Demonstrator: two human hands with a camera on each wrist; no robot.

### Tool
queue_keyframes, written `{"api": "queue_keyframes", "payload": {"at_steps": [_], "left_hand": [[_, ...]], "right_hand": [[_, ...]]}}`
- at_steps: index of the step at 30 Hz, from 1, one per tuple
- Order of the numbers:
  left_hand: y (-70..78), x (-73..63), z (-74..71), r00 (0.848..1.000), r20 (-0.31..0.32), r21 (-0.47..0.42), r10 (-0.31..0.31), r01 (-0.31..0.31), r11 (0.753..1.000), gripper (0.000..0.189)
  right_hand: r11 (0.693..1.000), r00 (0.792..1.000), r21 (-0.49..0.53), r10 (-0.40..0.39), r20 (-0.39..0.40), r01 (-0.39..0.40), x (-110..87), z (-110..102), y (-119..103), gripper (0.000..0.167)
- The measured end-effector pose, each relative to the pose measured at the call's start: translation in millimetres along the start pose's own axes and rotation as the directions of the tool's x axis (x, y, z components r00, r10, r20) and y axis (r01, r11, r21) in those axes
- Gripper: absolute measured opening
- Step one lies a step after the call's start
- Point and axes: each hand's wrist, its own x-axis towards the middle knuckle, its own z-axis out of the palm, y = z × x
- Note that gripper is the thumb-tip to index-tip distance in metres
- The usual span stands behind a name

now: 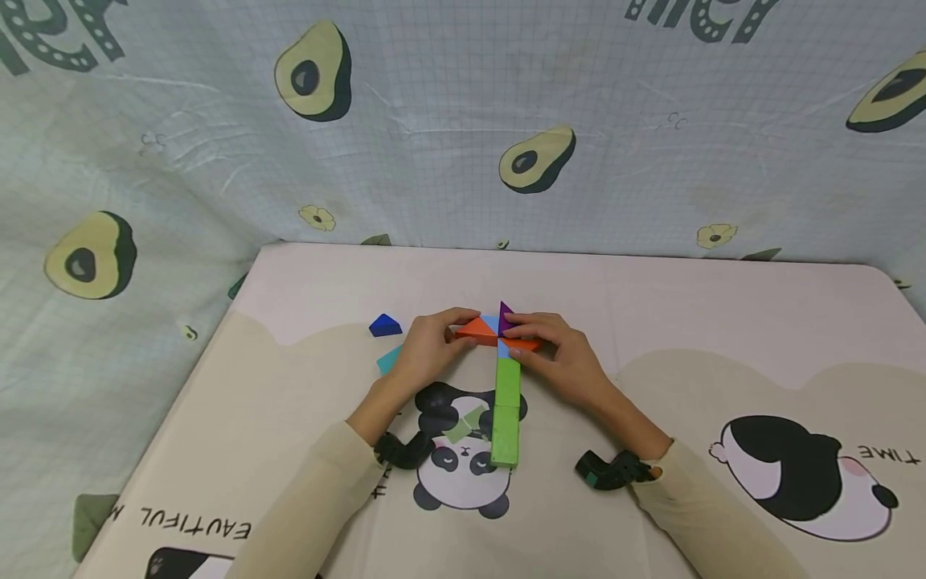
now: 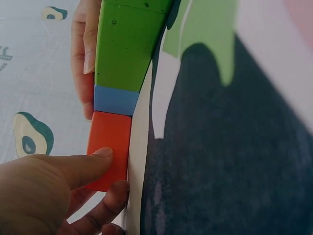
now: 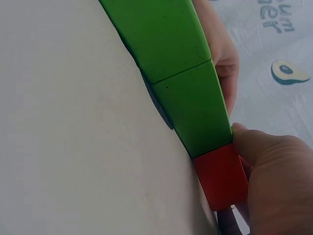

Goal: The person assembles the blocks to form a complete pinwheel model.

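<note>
Several triangular blocks meet in a pinwheel above a stem of two green blocks laid end to end. My left hand pinches the red triangular block on the left side, its thumb on the front face. My right hand pinches the orange triangular block on the right, with fingers also at the purple triangular block. Light blue triangles fill in at the top and just above the green stem. In the right wrist view, the thumb lies near the seam between green and red blocks.
Left of my left hand lie a dark blue block and a teal block, partly covered by that hand. The table cloth carries printed pandas and lettering. Behind the table's far edge hangs an avocado-print curtain.
</note>
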Motion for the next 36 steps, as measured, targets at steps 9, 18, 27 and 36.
{"api": "queue_keyframes", "payload": {"at_steps": [9,18,27,36], "left_hand": [[0.0,0.6,0.5,1.000,-0.008,0.026,0.007,-0.007,1.000,0.038],[-1.1,0.8,1.1,1.000,-0.011,0.030,0.015,-0.015,0.999,0.037],[1.2,0.1,-1.6,1.000,0.012,0.027,0.004,-0.005,1.000,0.045],[9.4,-11.0,-34.2,0.999,-0.031,-0.017,0.019,-0.020,1.000,0.044]], "right_hand": [[1.000,1.000,-0.004,-0.014,-0.005,0.014,-0.1,0,2,0.027],[1.000,1.000,-0.021,0.002,0.000,-0.002,0.7,0,2,0.027],[1.000,1.000,-0.020,0.008,0.002,-0.008,0.5,0,1,0.026],[1.000,1.000,-0.014,-0.018,0.000,0.018,0.1,0,1,0.027]]}}
